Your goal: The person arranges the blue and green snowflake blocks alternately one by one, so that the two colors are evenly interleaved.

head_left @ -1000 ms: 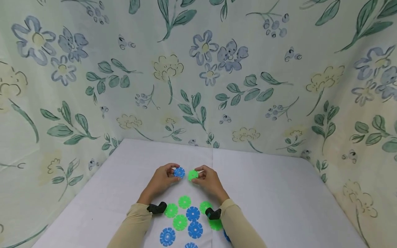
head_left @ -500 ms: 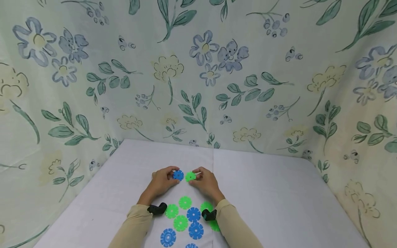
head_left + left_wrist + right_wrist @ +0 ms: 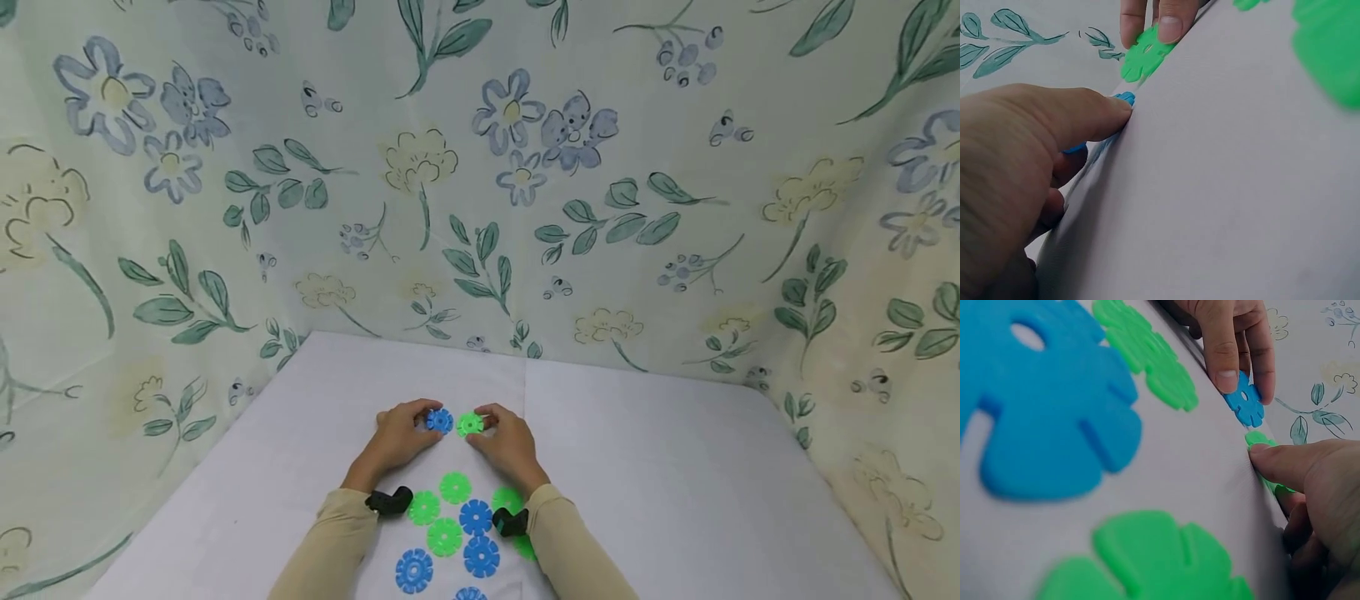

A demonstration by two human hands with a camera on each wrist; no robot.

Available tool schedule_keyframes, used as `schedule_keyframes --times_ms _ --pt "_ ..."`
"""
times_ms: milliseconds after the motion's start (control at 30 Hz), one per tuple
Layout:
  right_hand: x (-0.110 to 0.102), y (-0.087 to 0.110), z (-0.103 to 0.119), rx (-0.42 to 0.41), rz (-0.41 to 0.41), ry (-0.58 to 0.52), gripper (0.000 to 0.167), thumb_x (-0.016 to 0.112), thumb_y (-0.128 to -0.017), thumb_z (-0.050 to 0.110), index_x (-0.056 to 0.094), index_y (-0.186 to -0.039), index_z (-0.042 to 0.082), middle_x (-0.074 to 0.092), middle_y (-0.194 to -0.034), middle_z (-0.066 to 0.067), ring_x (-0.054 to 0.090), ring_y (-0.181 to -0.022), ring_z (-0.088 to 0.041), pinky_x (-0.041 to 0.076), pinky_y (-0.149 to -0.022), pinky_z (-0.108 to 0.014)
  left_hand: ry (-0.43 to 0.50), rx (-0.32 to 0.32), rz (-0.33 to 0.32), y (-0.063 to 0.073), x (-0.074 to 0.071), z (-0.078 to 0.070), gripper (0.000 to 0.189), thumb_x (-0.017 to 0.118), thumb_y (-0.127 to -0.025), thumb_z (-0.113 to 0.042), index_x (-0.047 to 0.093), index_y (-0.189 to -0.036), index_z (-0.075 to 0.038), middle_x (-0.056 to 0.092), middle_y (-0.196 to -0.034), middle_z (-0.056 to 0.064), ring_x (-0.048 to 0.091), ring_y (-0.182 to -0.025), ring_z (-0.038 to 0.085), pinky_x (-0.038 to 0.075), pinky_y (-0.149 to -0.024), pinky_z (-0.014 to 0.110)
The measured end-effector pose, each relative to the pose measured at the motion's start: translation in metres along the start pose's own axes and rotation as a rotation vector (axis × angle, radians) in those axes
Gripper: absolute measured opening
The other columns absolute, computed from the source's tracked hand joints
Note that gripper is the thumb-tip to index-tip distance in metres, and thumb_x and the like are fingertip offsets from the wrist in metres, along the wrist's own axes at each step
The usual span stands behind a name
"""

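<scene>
My left hand (image 3: 399, 435) pinches a blue notched disc (image 3: 440, 422) between thumb and fingers, above the far middle of the table. Facing it, my right hand (image 3: 510, 443) pinches a green notched disc (image 3: 470, 425) in the same way. A narrow gap separates the two discs in the head view. In the left wrist view the blue disc (image 3: 1125, 97) is mostly hidden behind my thumb, while the green disc (image 3: 1147, 53) shows its slots and centre hole. The right wrist view shows the blue disc (image 3: 1247, 401) plainly and only part of the green one (image 3: 1260, 439).
Several loose discs lie nearer me between the forearms, among them a green disc (image 3: 455, 487) and a blue disc (image 3: 414, 571). My right forearm partly covers another green disc (image 3: 507, 499). A white cloth covers the table (image 3: 660, 483); a floral curtain (image 3: 480, 167) stands behind.
Both hands keep their discs. The discs came closer together half a second ago and are now slightly further apart. The whole head view has shifted a little.
</scene>
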State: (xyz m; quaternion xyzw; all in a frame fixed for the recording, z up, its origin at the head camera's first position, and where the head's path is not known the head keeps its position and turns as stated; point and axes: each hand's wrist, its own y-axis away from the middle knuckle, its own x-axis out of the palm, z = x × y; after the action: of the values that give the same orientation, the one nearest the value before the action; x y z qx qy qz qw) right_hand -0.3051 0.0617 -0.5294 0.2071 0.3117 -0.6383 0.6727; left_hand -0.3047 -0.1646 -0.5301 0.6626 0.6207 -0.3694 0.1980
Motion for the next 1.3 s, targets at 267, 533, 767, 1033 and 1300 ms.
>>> schedule_keyframes --times_ms 267,533,767,1033,1300 --pt "-0.0017 0.0017 0.0022 0.029 0.012 0.035 0.041 0.083 -0.081 0.034 0.071 -0.118 0.023 0.067 -0.105 0.002 0.061 -0.096 -0.018 0.048 -0.09 -0.044 -0.029 -0.02 -0.001 -0.0021 0.0023 -0.0037 0.041 0.083 -0.082 -0.032 0.068 -0.121 -0.028 0.066 -0.109 -0.006 0.059 -0.105 0.017 0.026 -0.087 0.043" --pt "-0.0016 0.0012 0.0053 0.059 0.04 0.063 0.043 0.082 -0.082 0.038 0.071 -0.12 0.022 0.065 -0.109 0.0 0.06 -0.101 -0.02 0.049 -0.093 -0.045 -0.054 -0.036 0.006 -0.0038 0.0031 0.0001 0.04 0.082 -0.083 -0.037 0.068 -0.12 -0.03 0.066 -0.115 -0.005 0.059 -0.113 0.02 0.026 -0.089 0.045" --pt "-0.0032 0.0027 0.0055 0.026 0.057 0.098 0.042 0.08 -0.083 0.04 0.072 -0.12 0.022 0.064 -0.105 0.002 0.057 -0.089 -0.015 0.048 -0.084 -0.04 -0.043 -0.051 0.027 -0.0027 0.001 -0.0034 0.038 0.082 -0.082 -0.036 0.071 -0.118 -0.029 0.067 -0.115 -0.003 0.059 -0.113 0.022 0.027 -0.092 0.046" --pt "-0.0042 0.0018 0.0049 0.035 0.068 0.096 0.042 0.079 -0.084 0.041 0.071 -0.121 0.022 0.063 -0.106 0.002 0.057 -0.09 -0.015 0.048 -0.085 -0.04 -0.075 -0.065 0.056 -0.0031 -0.0002 -0.007 0.039 0.08 -0.084 -0.037 0.071 -0.121 -0.029 0.067 -0.117 -0.003 0.058 -0.114 0.022 0.028 -0.094 0.047" --pt "-0.0039 0.0015 0.0038 0.024 0.078 0.116 0.043 0.078 -0.085 0.042 0.071 -0.123 0.022 0.063 -0.107 0.002 0.058 -0.092 -0.015 0.049 -0.086 -0.04 -0.074 -0.064 0.054 -0.0015 0.0 -0.009 0.039 0.08 -0.085 -0.036 0.072 -0.121 -0.026 0.067 -0.116 -0.001 0.057 -0.113 0.023 0.027 -0.093 0.048"
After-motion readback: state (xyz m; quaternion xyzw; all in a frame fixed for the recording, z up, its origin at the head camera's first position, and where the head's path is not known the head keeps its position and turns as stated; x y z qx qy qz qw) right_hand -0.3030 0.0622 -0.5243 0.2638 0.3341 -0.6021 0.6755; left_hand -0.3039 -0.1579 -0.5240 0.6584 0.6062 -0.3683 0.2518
